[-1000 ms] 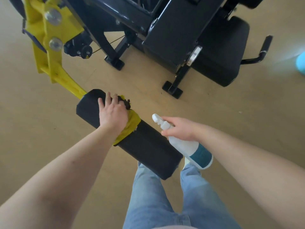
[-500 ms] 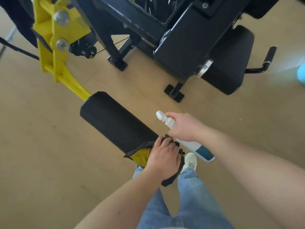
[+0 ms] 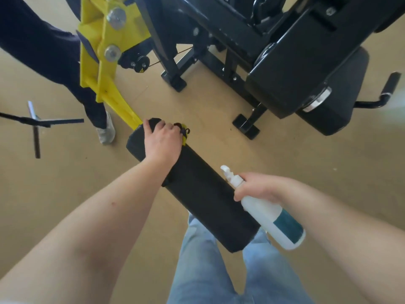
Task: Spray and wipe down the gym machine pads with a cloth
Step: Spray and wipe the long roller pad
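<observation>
Tan floor (image 3: 65,194) below; left hand (image 3: 163,143) grip seemingly clamps a yellow cloth (image 3: 184,137) on the pad (image 3: 208,198), right hand (image 3: 260,187) holds a bottle (image 3: 274,220).

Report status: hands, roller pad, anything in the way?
Left hand holds cloth against roller pad, far end. Right hand grips spray bottle beside pad. Another person's leg near yellow arm.

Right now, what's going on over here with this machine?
A person is cleaning a black roller pad on the gym machine's yellow arm. Their left hand presses a yellow cloth against the pad's far end, most of the cloth hidden under the hand. Their right hand holds a white spray bottle beside the pad's near end. Someone else's leg stands by the yellow arm.
</observation>
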Tool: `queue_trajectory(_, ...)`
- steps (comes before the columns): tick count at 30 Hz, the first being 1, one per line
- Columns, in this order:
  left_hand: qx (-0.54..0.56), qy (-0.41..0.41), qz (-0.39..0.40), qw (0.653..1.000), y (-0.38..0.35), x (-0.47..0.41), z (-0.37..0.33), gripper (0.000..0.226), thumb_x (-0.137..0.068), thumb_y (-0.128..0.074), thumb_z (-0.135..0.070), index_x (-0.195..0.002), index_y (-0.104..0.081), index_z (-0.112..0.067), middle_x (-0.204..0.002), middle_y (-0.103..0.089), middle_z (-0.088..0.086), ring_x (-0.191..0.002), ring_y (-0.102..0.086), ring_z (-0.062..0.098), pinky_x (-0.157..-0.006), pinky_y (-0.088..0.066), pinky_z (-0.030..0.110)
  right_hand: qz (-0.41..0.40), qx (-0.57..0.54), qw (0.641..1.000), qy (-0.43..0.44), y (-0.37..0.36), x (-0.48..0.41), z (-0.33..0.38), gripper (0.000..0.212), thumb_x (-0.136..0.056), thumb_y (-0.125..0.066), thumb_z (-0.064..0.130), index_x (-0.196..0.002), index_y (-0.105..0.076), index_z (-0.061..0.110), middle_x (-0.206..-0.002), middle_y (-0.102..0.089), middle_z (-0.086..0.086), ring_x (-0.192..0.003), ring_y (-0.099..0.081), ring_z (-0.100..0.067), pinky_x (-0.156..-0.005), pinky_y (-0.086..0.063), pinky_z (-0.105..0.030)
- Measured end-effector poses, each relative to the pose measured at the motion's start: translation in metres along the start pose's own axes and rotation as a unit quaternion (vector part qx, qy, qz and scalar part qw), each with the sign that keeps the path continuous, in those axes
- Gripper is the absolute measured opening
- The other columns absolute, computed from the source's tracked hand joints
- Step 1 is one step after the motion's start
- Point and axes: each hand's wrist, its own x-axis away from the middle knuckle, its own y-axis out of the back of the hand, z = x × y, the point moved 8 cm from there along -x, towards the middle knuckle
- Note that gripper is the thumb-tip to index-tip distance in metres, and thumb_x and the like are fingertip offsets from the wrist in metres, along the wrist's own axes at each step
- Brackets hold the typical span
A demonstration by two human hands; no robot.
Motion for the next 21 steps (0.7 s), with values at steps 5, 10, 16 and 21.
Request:
queue_trajectory(5, 0.023, -0.025, -0.03, 0.999, 0.0, 0.022, -0.024, 0.037, -0.1, -0.039, -0.04, -0.102, -0.07, -0.02, -0.113, -0.068, 0.001, -0.121, -0.053, 0.028, -0.116, -0.022, 0.055, -0.023, -0.047, 0.999, 0.014, -0.008, 0.0, 0.001, 0.027, -0.084, -0.073, 0.022, -0.105, -0.058, 0.03, -0.107, -0.07, -0.011, -0.104, -0.071, -0.033, -0.098, -0.057, -0.049)
queue_trajectory(10, 0.063, -0.119, -0.029, 0.99, -0.021, 0.087, -0.1, 0.037, -0.095, -0.038, -0.042, -0.096, -0.07, -0.024, -0.102, -0.072, -0.006, -0.118, -0.058, 0.023, -0.114, -0.031, 0.049, -0.015, -0.079, 0.996, 0.035, -0.015, 0.007, 0.001, 0.028, -0.075, -0.073, 0.015, -0.097, -0.056, 0.016, -0.09, -0.061, -0.01, -0.082, -0.063, -0.03, -0.08, -0.052, -0.04)
queue_trajectory(16, 0.104, -0.155, -0.066, 0.98, -0.04, 0.142, -0.117, 0.036, -0.1, -0.042, -0.041, -0.107, -0.073, -0.023, -0.109, -0.071, -0.007, -0.132, -0.054, 0.025, -0.117, -0.033, 0.05, -0.09, -0.052, 0.994, 0.041, 0.0, 0.015, -0.015, 0.037, -0.085, -0.073, 0.015, -0.115, -0.056, 0.028, -0.096, -0.063, -0.001, -0.083, -0.06, -0.017, -0.068, -0.047, -0.032)
queue_trajectory(21, 0.107, -0.125, -0.094, 0.982, -0.041, 0.155, -0.116, 0.031, -0.099, -0.047, -0.038, -0.108, -0.073, -0.023, -0.117, -0.071, -0.008, -0.132, -0.055, 0.023, -0.116, -0.037, 0.051, 0.015, -0.01, 1.0, 0.001, -0.024, 0.018, -0.028, 0.033, -0.074, -0.073, 0.018, -0.105, -0.061, 0.018, -0.096, -0.063, -0.007, -0.086, -0.062, -0.024, -0.079, -0.051, -0.038)
